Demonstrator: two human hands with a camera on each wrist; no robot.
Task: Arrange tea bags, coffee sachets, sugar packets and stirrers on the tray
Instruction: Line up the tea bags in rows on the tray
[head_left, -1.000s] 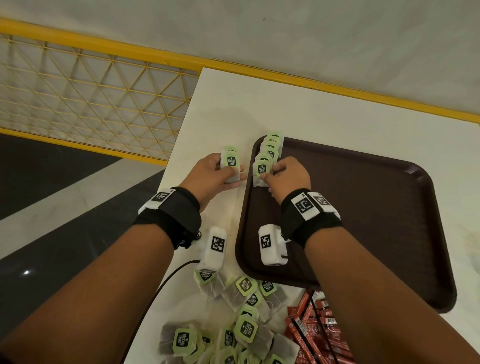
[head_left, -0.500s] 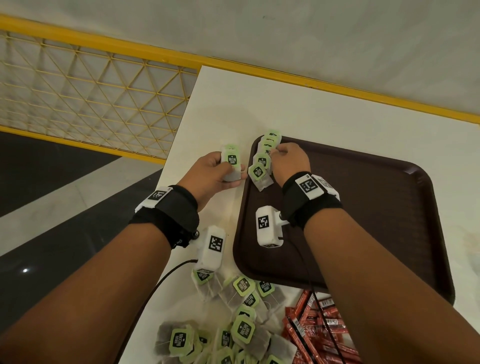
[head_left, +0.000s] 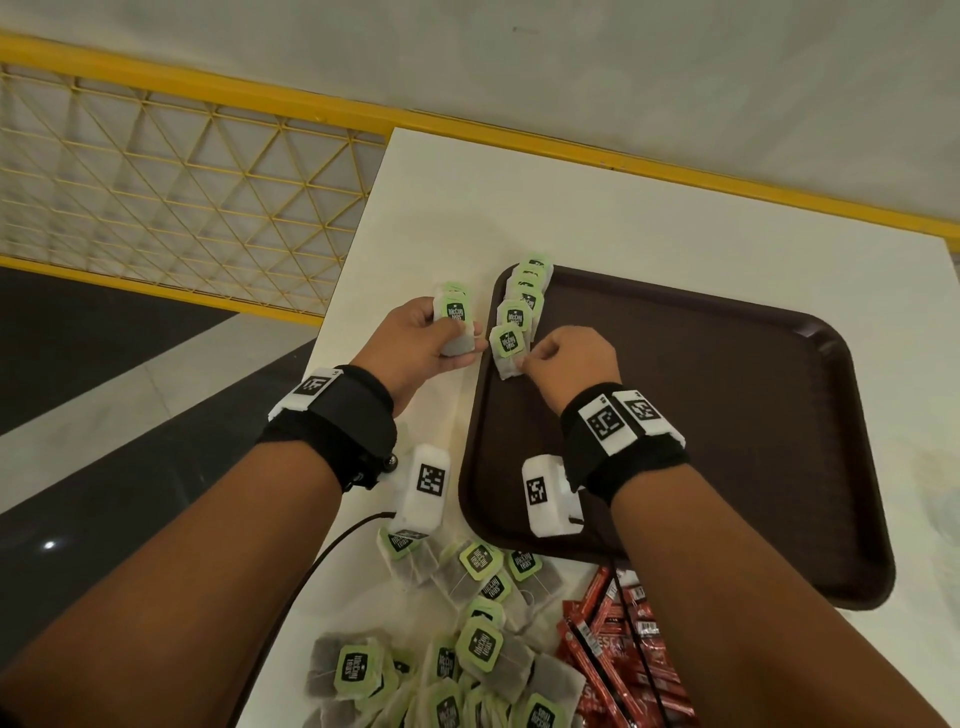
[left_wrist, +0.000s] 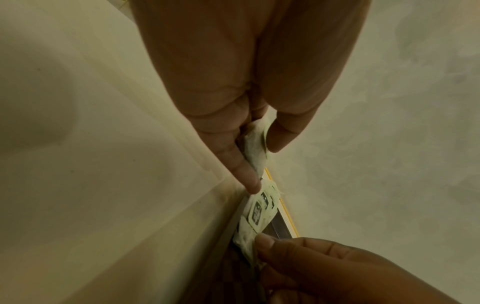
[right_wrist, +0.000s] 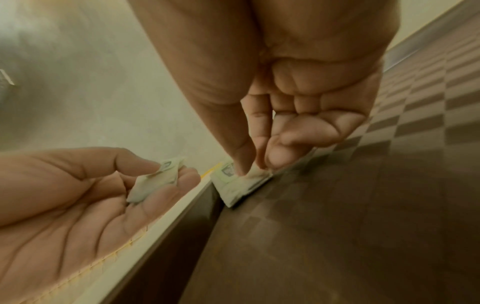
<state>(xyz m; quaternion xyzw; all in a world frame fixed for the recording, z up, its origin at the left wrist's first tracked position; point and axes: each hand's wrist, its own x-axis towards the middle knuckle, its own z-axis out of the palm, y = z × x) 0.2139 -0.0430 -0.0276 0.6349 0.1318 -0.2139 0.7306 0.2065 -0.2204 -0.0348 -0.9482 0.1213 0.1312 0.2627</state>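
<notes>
A dark brown tray (head_left: 727, 415) lies on the white table. A row of overlapping green-tagged tea bags (head_left: 524, 296) runs along the tray's left rim. My right hand (head_left: 524, 359) pinches the nearest tea bag (head_left: 506, 345) of that row between thumb and forefinger; in the right wrist view this tea bag (right_wrist: 233, 183) lies flat on the tray floor (right_wrist: 337, 226). My left hand (head_left: 457, 345) hovers just left of the tray over the table and grips a small stack of tea bags (head_left: 453, 316), seen between thumb and fingers as a stack (left_wrist: 255, 148).
Loose tea bags (head_left: 467, 649) are heaped near the table's front edge, with red coffee sachets (head_left: 623, 649) to their right. The table's left edge (head_left: 343, 291) drops to a dark floor beside a yellow mesh railing (head_left: 182, 197). A black cable (head_left: 311, 571) trails from my left wrist.
My right hand reached farther up the row of tea bags, then drew back toward me to the nearest bag. The left hand has kept its stack almost still.
</notes>
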